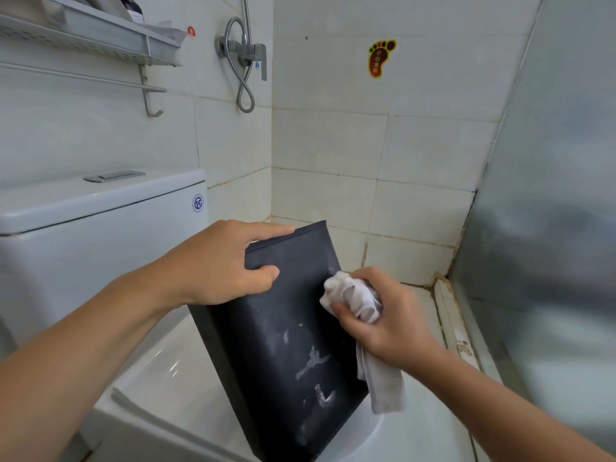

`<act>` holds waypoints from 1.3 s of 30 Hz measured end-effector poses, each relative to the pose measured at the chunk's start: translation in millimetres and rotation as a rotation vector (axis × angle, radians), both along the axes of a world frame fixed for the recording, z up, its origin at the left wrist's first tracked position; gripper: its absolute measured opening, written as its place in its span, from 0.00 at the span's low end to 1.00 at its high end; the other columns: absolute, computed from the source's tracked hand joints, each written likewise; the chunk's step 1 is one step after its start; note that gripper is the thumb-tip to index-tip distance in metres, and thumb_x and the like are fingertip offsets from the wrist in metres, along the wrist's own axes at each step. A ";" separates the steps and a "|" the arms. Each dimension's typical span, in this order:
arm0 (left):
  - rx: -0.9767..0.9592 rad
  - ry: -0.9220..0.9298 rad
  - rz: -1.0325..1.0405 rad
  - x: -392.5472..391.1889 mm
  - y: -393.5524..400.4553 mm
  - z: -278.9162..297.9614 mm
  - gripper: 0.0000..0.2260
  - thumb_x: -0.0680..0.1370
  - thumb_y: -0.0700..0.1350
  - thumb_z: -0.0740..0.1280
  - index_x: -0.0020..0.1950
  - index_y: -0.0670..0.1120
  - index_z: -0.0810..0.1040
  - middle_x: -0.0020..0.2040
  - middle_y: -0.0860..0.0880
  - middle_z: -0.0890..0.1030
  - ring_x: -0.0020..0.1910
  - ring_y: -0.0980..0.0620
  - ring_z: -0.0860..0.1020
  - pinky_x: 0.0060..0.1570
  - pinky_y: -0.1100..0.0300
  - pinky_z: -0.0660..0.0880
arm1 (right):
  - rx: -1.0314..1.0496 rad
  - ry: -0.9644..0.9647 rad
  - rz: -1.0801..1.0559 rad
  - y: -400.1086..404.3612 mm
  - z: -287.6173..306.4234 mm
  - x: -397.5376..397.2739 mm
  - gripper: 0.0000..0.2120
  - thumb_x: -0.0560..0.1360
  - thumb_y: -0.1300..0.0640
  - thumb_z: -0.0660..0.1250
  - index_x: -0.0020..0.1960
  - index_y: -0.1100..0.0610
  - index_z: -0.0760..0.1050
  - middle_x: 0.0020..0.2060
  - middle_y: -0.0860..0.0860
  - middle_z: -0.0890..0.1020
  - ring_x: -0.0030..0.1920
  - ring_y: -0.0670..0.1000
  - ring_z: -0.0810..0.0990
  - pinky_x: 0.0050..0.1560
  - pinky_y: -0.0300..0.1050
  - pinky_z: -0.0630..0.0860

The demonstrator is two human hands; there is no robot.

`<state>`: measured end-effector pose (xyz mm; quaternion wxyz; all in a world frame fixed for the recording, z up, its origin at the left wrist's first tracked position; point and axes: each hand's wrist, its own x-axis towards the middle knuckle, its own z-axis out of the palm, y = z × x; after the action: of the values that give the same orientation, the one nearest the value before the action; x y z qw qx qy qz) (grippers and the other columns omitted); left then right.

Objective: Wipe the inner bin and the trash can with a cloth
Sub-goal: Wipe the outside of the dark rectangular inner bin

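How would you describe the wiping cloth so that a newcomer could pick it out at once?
Start at the white toilet, then the black bin tilted over its closed lid. At the bin's right edge, the right hand holds a crumpled white cloth, its tail hanging below; it is the only soft, wrinkled thing there.

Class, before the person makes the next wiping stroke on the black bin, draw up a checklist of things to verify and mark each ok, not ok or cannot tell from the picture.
1. Black bin steadied: ok, the left hand grips its upper edge.
2. Cloth held firmly: ok, bunched in the right hand.
3. Cloth touching the bin: ok, it presses on the right side near the top.
4. Face clean: not ok, whitish marks show lower down.
5. Bin's base supported: ok, it rests tilted on the toilet lid.
6. Inside of the bin wiped: cannot tell, the opening faces away.
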<state>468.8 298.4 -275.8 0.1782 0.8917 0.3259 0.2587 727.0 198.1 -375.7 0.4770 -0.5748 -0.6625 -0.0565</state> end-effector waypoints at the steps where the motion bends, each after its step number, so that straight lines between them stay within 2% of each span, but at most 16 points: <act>1: -0.001 -0.002 0.002 0.1 -0.4 0.0 0.26 0.76 0.46 0.73 0.72 0.64 0.75 0.57 0.76 0.78 0.58 0.72 0.77 0.61 0.73 0.72 | 0.024 0.007 -0.012 7.4 7.9 -0.1 0.16 0.72 0.37 0.72 0.52 0.46 0.77 0.39 0.40 0.81 0.40 0.45 0.81 0.39 0.45 0.78; 6: 0.033 -0.007 -0.010 1.5 0.0 -0.8 0.26 0.75 0.46 0.73 0.72 0.63 0.76 0.61 0.74 0.78 0.62 0.73 0.75 0.63 0.73 0.71 | 0.143 0.092 -0.069 45.5 40.4 -5.5 0.15 0.72 0.41 0.73 0.52 0.49 0.81 0.42 0.41 0.82 0.45 0.44 0.81 0.46 0.44 0.78; 10: 0.032 -0.016 -0.023 -1.2 2.9 -1.2 0.25 0.75 0.45 0.73 0.70 0.65 0.77 0.61 0.75 0.78 0.62 0.73 0.75 0.63 0.72 0.71 | 0.136 -0.026 -0.034 25.2 11.6 -10.5 0.17 0.72 0.39 0.73 0.53 0.49 0.79 0.42 0.41 0.81 0.41 0.44 0.80 0.41 0.43 0.77; 13: 0.020 -0.024 -0.046 -1.6 1.4 -0.3 0.25 0.76 0.44 0.72 0.63 0.71 0.75 0.58 0.77 0.77 0.60 0.73 0.76 0.60 0.74 0.72 | 0.074 -0.086 0.049 -3.2 -15.5 -10.1 0.17 0.72 0.39 0.74 0.54 0.49 0.79 0.43 0.38 0.81 0.41 0.41 0.81 0.41 0.36 0.75; 15: 0.018 -0.026 -0.039 -0.7 2.6 -1.7 0.25 0.76 0.45 0.72 0.68 0.67 0.76 0.61 0.76 0.77 0.62 0.74 0.75 0.62 0.73 0.71 | 0.039 -0.065 0.053 -9.3 -17.1 -8.9 0.17 0.72 0.39 0.74 0.55 0.49 0.80 0.44 0.38 0.82 0.43 0.42 0.82 0.42 0.34 0.75; 18: 0.033 -0.015 -0.017 0.1 4.9 -4.0 0.26 0.76 0.47 0.73 0.73 0.63 0.75 0.65 0.70 0.78 0.65 0.71 0.75 0.67 0.67 0.71 | 0.072 -0.022 -0.032 5.5 1.8 -9.6 0.18 0.72 0.36 0.71 0.53 0.49 0.80 0.41 0.41 0.83 0.42 0.43 0.81 0.41 0.34 0.74; 22: 0.042 -0.009 -0.020 0.5 3.9 -3.5 0.27 0.75 0.49 0.73 0.74 0.61 0.75 0.67 0.67 0.78 0.66 0.69 0.75 0.69 0.66 0.70 | 0.084 0.068 -0.152 42.0 38.2 -8.7 0.17 0.71 0.36 0.69 0.47 0.50 0.79 0.38 0.43 0.82 0.40 0.43 0.80 0.42 0.41 0.75; 25: 0.051 -0.005 -0.002 -0.3 4.5 -2.9 0.26 0.76 0.47 0.73 0.74 0.61 0.75 0.66 0.68 0.78 0.65 0.69 0.75 0.67 0.69 0.69 | 0.108 0.026 -0.132 43.3 29.9 -12.2 0.19 0.71 0.36 0.69 0.48 0.52 0.79 0.38 0.44 0.81 0.40 0.45 0.80 0.42 0.47 0.77; 29: 0.027 -0.012 -0.010 -1.4 6.8 -3.1 0.26 0.76 0.46 0.73 0.71 0.65 0.76 0.55 0.80 0.76 0.60 0.75 0.74 0.59 0.79 0.69 | 0.053 -0.110 -0.003 8.3 -6.6 -14.1 0.20 0.70 0.37 0.72 0.55 0.49 0.78 0.42 0.39 0.80 0.40 0.41 0.79 0.41 0.35 0.74; 31: 0.017 -0.016 -0.019 -1.1 5.7 -3.4 0.26 0.76 0.46 0.73 0.70 0.66 0.75 0.55 0.81 0.75 0.60 0.74 0.75 0.61 0.75 0.70 | 0.016 -0.094 0.002 5.1 -5.8 -11.5 0.20 0.70 0.36 0.71 0.54 0.48 0.78 0.42 0.38 0.80 0.41 0.41 0.80 0.41 0.31 0.72; 33: 0.016 -0.026 -0.021 -0.6 5.6 -4.1 0.26 0.76 0.46 0.73 0.72 0.64 0.75 0.61 0.75 0.77 0.62 0.72 0.76 0.66 0.67 0.72 | 0.040 -0.083 -0.062 17.4 8.7 -10.9 0.20 0.71 0.34 0.69 0.51 0.49 0.78 0.40 0.41 0.81 0.40 0.44 0.79 0.40 0.38 0.74; 35: 0.020 -0.015 -0.015 0.7 5.2 -3.9 0.27 0.76 0.47 0.73 0.73 0.62 0.75 0.65 0.70 0.78 0.64 0.69 0.76 0.67 0.64 0.73 | 0.061 -0.037 -0.142 36.3 28.4 -11.1 0.20 0.71 0.34 0.69 0.48 0.50 0.78 0.39 0.44 0.81 0.40 0.46 0.79 0.43 0.47 0.77; 37: 0.033 0.000 -0.011 1.8 4.6 -3.2 0.27 0.76 0.48 0.73 0.74 0.61 0.75 0.66 0.67 0.79 0.64 0.68 0.76 0.68 0.63 0.72 | 0.046 0.049 -0.173 51.1 41.9 -10.7 0.19 0.72 0.34 0.68 0.45 0.51 0.78 0.38 0.45 0.81 0.41 0.48 0.80 0.44 0.52 0.78; 39: 0.042 0.000 -0.005 2.7 4.3 -1.9 0.26 0.76 0.47 0.73 0.74 0.60 0.75 0.65 0.67 0.79 0.63 0.68 0.77 0.66 0.67 0.72 | 0.045 0.090 -0.167 50.2 38.7 -10.7 0.18 0.72 0.35 0.69 0.45 0.50 0.77 0.38 0.45 0.81 0.41 0.48 0.81 0.43 0.53 0.79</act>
<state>471.6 302.6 -277.7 0.1600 0.8961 0.3181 0.2648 716.3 248.3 -337.0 0.5128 -0.6192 -0.5886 -0.0849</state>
